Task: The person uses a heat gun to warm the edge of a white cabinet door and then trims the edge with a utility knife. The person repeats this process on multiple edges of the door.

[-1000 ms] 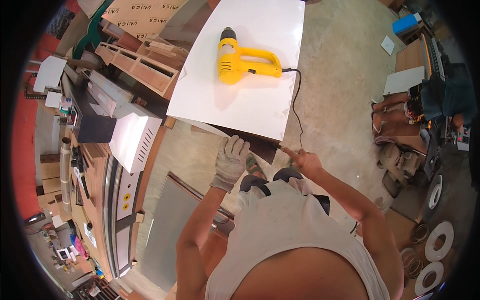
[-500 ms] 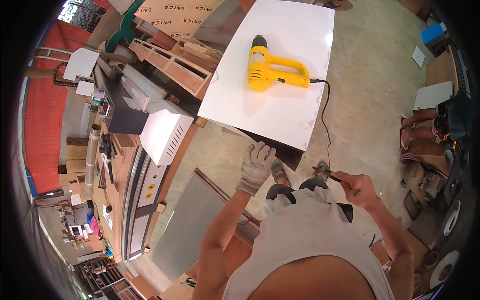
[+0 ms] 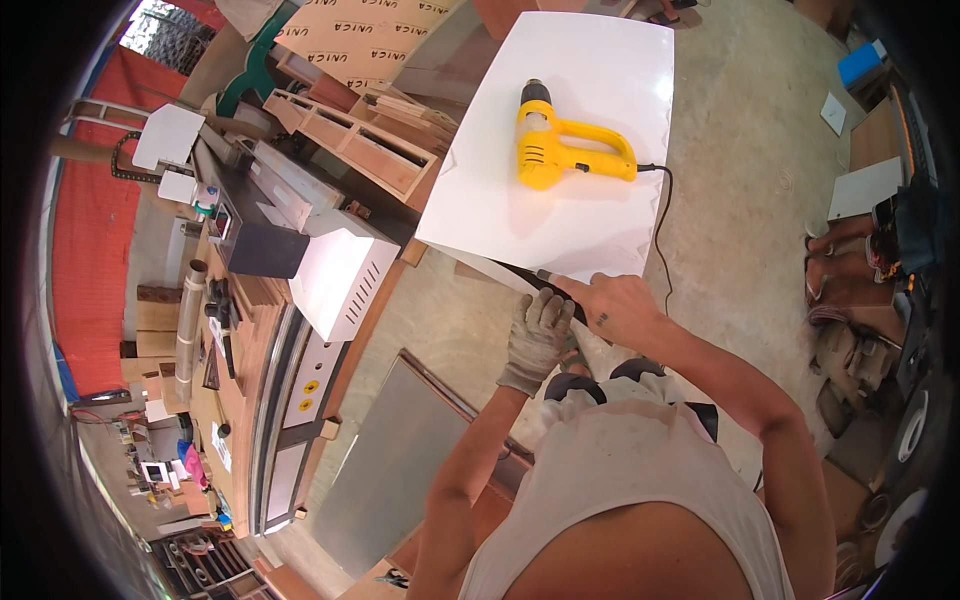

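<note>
I've got the white panel up front, yellow heat gun lying on top. R hand is now at its near edge w/ the slim tool; a sec ago it was pulled back. R fingers curled round tool, forefinger fwd. L glove alongside, fingers together; can't tell if pinching. Open floor R of panel, past cord.

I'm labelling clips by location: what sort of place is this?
Probably a woodworking or panel workshop: a yellow heat gun lies on a white panel, with a wooden frame to its left.
</note>
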`<act>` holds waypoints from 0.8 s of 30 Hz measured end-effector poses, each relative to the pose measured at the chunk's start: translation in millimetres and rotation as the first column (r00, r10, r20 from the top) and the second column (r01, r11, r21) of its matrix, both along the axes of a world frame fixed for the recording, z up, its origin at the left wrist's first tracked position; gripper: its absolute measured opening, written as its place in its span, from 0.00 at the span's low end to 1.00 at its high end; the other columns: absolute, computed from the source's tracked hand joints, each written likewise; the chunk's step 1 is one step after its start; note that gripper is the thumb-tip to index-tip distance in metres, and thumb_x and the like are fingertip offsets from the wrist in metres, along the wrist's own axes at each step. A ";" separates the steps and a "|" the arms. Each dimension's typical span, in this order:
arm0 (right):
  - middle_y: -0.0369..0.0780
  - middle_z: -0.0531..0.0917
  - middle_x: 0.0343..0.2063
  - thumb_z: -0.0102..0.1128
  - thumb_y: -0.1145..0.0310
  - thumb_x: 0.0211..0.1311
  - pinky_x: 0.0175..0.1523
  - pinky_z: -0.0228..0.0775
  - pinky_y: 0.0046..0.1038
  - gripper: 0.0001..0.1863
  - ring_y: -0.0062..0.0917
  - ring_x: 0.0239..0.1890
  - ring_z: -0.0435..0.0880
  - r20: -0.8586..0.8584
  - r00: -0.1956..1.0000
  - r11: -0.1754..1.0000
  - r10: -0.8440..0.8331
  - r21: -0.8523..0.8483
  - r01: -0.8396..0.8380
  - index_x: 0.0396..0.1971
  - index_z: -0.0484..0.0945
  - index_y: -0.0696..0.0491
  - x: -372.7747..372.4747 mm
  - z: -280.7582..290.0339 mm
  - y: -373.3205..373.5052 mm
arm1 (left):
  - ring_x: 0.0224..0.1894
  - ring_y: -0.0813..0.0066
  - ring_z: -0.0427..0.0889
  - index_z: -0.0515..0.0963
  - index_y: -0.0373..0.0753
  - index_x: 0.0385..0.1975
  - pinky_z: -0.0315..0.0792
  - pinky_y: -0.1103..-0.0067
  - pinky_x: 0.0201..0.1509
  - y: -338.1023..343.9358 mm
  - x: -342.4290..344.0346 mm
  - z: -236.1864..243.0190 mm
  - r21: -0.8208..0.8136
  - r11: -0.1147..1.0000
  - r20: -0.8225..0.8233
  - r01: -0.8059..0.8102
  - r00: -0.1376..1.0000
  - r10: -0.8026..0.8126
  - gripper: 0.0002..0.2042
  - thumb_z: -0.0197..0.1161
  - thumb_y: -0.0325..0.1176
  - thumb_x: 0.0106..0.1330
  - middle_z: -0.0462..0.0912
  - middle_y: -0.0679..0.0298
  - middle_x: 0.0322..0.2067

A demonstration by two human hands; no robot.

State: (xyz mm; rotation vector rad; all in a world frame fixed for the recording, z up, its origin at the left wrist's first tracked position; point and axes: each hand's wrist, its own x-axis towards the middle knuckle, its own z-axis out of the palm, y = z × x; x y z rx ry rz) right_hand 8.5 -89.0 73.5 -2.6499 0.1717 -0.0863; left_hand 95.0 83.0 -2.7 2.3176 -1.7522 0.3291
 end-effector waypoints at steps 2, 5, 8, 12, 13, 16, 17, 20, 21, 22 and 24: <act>0.44 0.79 0.23 0.57 0.72 0.50 0.27 0.70 0.36 0.27 0.38 0.23 0.80 0.012 1.000 1.000 0.012 0.011 -0.012 0.55 0.73 0.44 16.8 -8.4 6.4 | 0.59 0.62 0.68 0.76 0.40 0.46 0.61 0.59 0.61 2.1 1.0 -9.9 -0.035 0.999 0.011 -0.003 1.000 0.003 0.19 0.62 0.30 0.51 0.71 0.60 0.50; 0.43 0.79 0.22 0.57 0.71 0.51 0.26 0.70 0.35 0.28 0.36 0.22 0.80 0.072 0.997 0.998 0.014 -0.054 -0.010 0.57 0.72 0.42 33.9 -16.6 21.2 | 0.58 0.59 0.68 0.75 0.38 0.46 0.63 0.56 0.61 5.3 -1.2 -18.4 -0.079 0.997 0.024 0.003 1.000 -0.001 0.19 0.62 0.31 0.51 0.71 0.56 0.50; 0.45 0.79 0.23 0.56 0.69 0.54 0.29 0.72 0.36 0.28 0.38 0.23 0.81 -0.093 0.996 0.998 0.013 -0.060 -0.019 0.59 0.70 0.42 37.2 -10.3 25.1 | 0.57 0.57 0.69 0.74 0.37 0.46 0.64 0.55 0.60 6.8 1.4 -21.2 -0.108 0.994 0.018 0.022 1.000 -0.021 0.20 0.63 0.32 0.51 0.71 0.55 0.50; 0.47 0.78 0.26 0.56 0.70 0.54 0.32 0.73 0.38 0.33 0.40 0.25 0.81 -0.177 0.984 1.000 -0.015 -0.002 0.015 0.63 0.64 0.41 26.0 -5.4 27.8 | 0.57 0.55 0.69 0.74 0.36 0.46 0.63 0.54 0.60 4.0 9.1 -14.6 -0.050 0.997 -0.020 0.062 0.998 -0.063 0.20 0.63 0.31 0.50 0.72 0.54 0.48; 0.48 0.77 0.27 0.56 0.70 0.54 0.32 0.73 0.38 0.34 0.41 0.26 0.81 -0.169 0.986 0.999 -0.016 0.043 0.023 0.64 0.63 0.41 17.0 -8.7 28.0 | 0.60 0.55 0.65 0.74 0.38 0.48 0.60 0.54 0.63 6.8 10.7 -16.0 0.033 0.997 -0.005 0.065 0.998 -0.065 0.24 0.64 0.39 0.49 0.70 0.55 0.52; 0.49 0.77 0.28 0.56 0.71 0.54 0.31 0.73 0.38 0.36 0.42 0.26 0.81 -0.149 0.989 0.995 -0.008 0.094 0.022 0.66 0.60 0.41 8.3 -17.3 25.0 | 0.67 0.55 0.58 0.74 0.42 0.52 0.53 0.53 0.67 15.0 10.3 -20.5 0.187 0.980 0.024 0.066 0.997 -0.072 0.32 0.66 0.53 0.48 0.67 0.57 0.58; 0.49 0.77 0.29 0.57 0.71 0.54 0.31 0.73 0.38 0.37 0.42 0.26 0.81 -0.141 0.990 0.995 -0.003 0.103 0.017 0.66 0.59 0.41 8.4 -18.2 24.8 | 0.67 0.55 0.58 0.74 0.42 0.52 0.53 0.53 0.67 16.6 10.5 -19.5 0.182 0.981 0.027 0.070 0.997 -0.076 0.32 0.66 0.53 0.49 0.67 0.57 0.58; 0.49 0.77 0.28 0.56 0.70 0.55 0.30 0.73 0.38 0.36 0.41 0.25 0.80 -0.156 0.988 0.995 0.023 0.095 -0.008 0.66 0.59 0.41 16.7 -15.2 26.6 | 0.66 0.55 0.59 0.75 0.42 0.52 0.54 0.54 0.66 15.1 9.8 -21.5 0.111 0.992 0.074 0.061 0.995 -0.070 0.30 0.64 0.53 0.51 0.68 0.57 0.57; 0.49 0.77 0.28 0.56 0.70 0.55 0.30 0.72 0.38 0.35 0.41 0.25 0.80 -0.166 0.986 0.997 0.024 0.070 -0.013 0.66 0.60 0.41 17.8 -13.6 26.3 | 0.66 0.56 0.59 0.75 0.42 0.51 0.54 0.53 0.66 13.8 9.3 -21.5 0.077 0.996 0.095 0.055 0.994 -0.063 0.29 0.64 0.53 0.51 0.68 0.56 0.57; 0.49 0.77 0.28 0.56 0.70 0.55 0.30 0.72 0.38 0.35 0.41 0.24 0.80 -0.175 0.984 0.999 0.025 0.046 -0.017 0.66 0.60 0.41 18.3 -11.7 25.6 | 0.63 0.56 0.62 0.75 0.40 0.48 0.57 0.54 0.64 12.8 8.4 -20.9 0.048 0.996 0.062 0.069 0.996 -0.072 0.25 0.64 0.45 0.51 0.69 0.56 0.54; 0.49 0.77 0.28 0.56 0.70 0.56 0.30 0.72 0.37 0.35 0.41 0.25 0.80 -0.192 0.981 0.998 0.024 0.054 -0.014 0.66 0.60 0.41 16.1 -12.0 23.7 | 0.58 0.56 0.68 0.76 0.36 0.43 0.62 0.55 0.60 6.3 9.7 -4.3 -0.006 0.995 0.001 0.098 0.995 -0.098 0.18 0.63 0.30 0.50 0.72 0.54 0.49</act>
